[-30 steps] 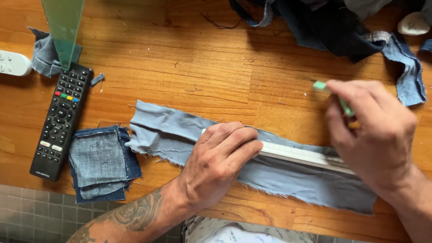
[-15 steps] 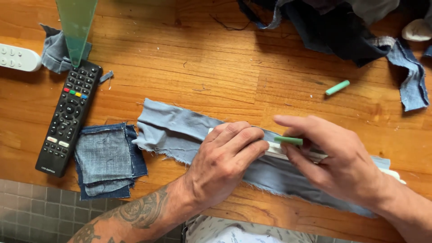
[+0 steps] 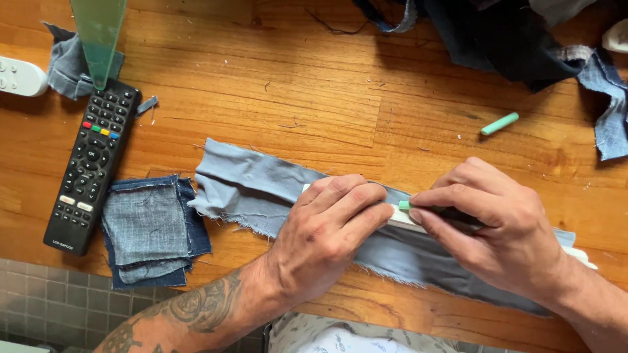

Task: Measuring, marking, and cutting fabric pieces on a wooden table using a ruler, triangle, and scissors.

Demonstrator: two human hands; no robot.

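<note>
A long pale-blue denim strip [image 3: 261, 189] with frayed edges lies slantwise on the wooden table [image 3: 327, 85]. A white ruler [image 3: 581, 256] rests along it, mostly covered by my hands. My left hand [image 3: 327, 225] presses flat on the ruler near the strip's middle, fingers together. My right hand [image 3: 497, 229] pinches a short green chalk [image 3: 404, 205], whose tip meets the ruler's edge just beside my left fingertips.
A second green chalk [image 3: 500, 123] lies loose at the right. A stack of denim squares [image 3: 147, 229] and a black remote [image 3: 91, 167] sit at the left, with a green see-through ruler [image 3: 98, 33] and a white remote [image 3: 19, 75]. Dark fabric pieces [image 3: 510, 39] are heaped at the back right.
My right hand came down from the right to the ruler and slid left until its chalk reached my left fingertips. A green chalk now lies on the table.
</note>
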